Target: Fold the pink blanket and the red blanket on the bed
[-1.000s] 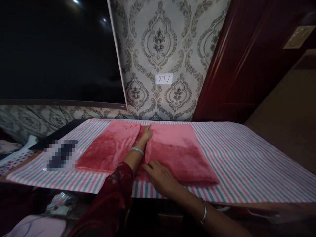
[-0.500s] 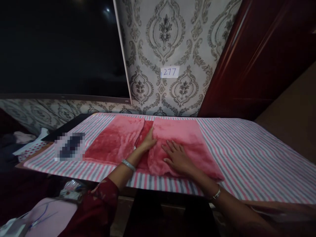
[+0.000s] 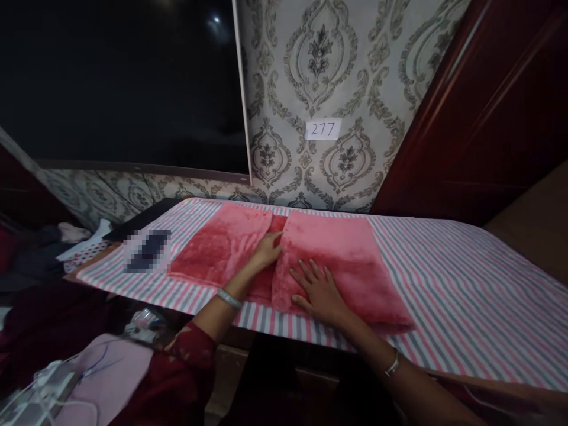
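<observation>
Partly hidden, left hand (image 3: pixel 266 251) fingers tuck under the blanket (image 3: pixel 337 260) fold; right hand (image 3: pixel 320 289) spread flat beside it.

Damask wallpaper (image 3: pixel 328 71), dark screen (image 3: pixel 119 83), red-brown door (image 3: pixel 488 106), striped tablecloth (image 3: pixel 465 296)

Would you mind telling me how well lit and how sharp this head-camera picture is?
Head view: dim overall, the foreground below the table edge nearly black; a lamp glare spot on the dark screen; wide-angle bending at the edges; pink cloth and both hands reasonably sharp; one patch pixelated.
</observation>
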{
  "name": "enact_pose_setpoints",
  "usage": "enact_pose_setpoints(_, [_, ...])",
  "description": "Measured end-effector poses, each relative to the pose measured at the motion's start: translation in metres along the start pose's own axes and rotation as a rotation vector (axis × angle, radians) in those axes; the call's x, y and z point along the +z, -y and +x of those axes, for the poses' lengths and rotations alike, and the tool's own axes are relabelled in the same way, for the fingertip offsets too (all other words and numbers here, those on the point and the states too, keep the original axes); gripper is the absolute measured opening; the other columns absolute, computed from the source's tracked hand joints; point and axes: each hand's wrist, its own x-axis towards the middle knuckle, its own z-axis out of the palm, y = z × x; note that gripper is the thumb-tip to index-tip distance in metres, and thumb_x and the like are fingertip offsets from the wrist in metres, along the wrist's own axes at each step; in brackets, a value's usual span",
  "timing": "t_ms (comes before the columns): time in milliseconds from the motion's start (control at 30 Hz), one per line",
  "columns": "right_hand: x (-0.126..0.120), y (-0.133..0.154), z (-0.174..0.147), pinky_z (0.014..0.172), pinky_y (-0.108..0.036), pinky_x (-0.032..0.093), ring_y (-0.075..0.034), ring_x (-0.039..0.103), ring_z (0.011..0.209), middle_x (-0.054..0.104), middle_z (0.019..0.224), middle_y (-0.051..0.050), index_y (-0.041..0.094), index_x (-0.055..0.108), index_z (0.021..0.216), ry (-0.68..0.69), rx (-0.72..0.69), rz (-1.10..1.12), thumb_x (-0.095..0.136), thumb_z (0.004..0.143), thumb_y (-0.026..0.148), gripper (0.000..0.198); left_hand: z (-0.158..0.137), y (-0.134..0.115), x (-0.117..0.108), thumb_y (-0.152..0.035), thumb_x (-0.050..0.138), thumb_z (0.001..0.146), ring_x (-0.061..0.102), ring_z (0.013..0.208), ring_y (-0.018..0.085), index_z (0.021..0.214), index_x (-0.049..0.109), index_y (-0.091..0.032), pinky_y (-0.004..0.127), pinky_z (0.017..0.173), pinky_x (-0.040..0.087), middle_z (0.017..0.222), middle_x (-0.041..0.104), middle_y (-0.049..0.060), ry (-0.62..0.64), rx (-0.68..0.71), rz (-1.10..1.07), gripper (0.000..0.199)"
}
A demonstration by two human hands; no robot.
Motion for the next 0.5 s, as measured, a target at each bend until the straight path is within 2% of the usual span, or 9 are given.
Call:
enact_pose_setpoints(100, [-0.006, -0.003, 0.000, 0.121, -0.067, 0.012, -0.037, 0.009, 0.157, 0.017, 0.171, -0.007, 0.034, 0.032, 0.161, 0.020, -0.007, 0.024, 0.047, 0.100, 0.054, 0.066, 0.000, 0.010, -0.056, -0.018, 0.061, 0.085, 0.069, 0.109, 0.024, 0.116, 0.073, -0.017, 0.038, 0.102, 0.054, 0.123, 0.073, 0.010, -0.094, -0.132, 0.090, 0.033])
enact_pose_setpoints(200, [-0.024, -0.005, 0.009, 0.121, -0.065, 0.017, -0.036, 0.019, 0.156, 0.029, 0.167, -0.010, 0.031, 0.037, 0.160, 0.050, -0.028, 0.084, 0.045, 0.101, 0.052, 0.063, -0.009, 0.025, -0.120, -0.026, 0.061, 0.094, 0.065, 0.114, 0.026, 0.125, 0.066, -0.014, 0.044, 0.102, 0.053, 0.131, 0.066, 0.013, -0.200, -0.260, 0.177, 0.034])
enact_pose_setpoints(267, [-0.036, -0.005, 0.022, 0.121, -0.062, 0.020, -0.034, 0.025, 0.154, 0.035, 0.165, -0.012, 0.027, 0.039, 0.160, -0.007, -0.043, 0.111, 0.043, 0.102, 0.050, 0.062, -0.020, 0.033, -0.152, -0.036, 0.064, 0.096, 0.064, 0.115, 0.026, 0.130, 0.062, -0.016, 0.047, 0.098, 0.055, 0.133, 0.063, 0.012, -0.230, -0.322, 0.218, 0.039])
enact_pose_setpoints(333, [-0.041, -0.002, 0.038, 0.121, -0.060, 0.021, -0.034, 0.024, 0.155, 0.031, 0.167, -0.013, 0.026, 0.036, 0.161, -0.107, -0.050, 0.107, 0.043, 0.103, 0.048, 0.063, -0.031, 0.038, -0.172, -0.041, 0.065, 0.095, 0.064, 0.113, 0.025, 0.131, 0.060, -0.018, 0.047, 0.094, 0.057, 0.132, 0.062, 0.010, -0.234, -0.371, 0.249, 0.043])
enact_pose_setpoints(400, [-0.038, 0.003, 0.053, 0.121, -0.061, 0.020, -0.035, 0.018, 0.156, 0.023, 0.169, -0.012, 0.027, 0.032, 0.162, -0.151, -0.046, 0.071, 0.045, 0.102, 0.049, 0.065, -0.040, 0.042, -0.181, -0.041, 0.065, 0.095, 0.064, 0.112, 0.025, 0.131, 0.060, -0.017, 0.047, 0.094, 0.057, 0.131, 0.062, 0.010, -0.226, -0.411, 0.272, 0.043])
enact_pose_setpoints(500, [-0.023, 0.010, 0.066, 0.121, -0.064, 0.014, -0.037, 0.012, 0.157, 0.017, 0.171, -0.011, 0.028, 0.032, 0.162, -0.061, -0.043, -0.005, 0.048, 0.101, 0.050, 0.067, -0.046, 0.047, -0.183, -0.041, 0.065, 0.095, 0.064, 0.113, 0.026, 0.130, 0.061, -0.017, 0.046, 0.094, 0.057, 0.130, 0.062, 0.009, -0.200, -0.462, 0.285, 0.042])
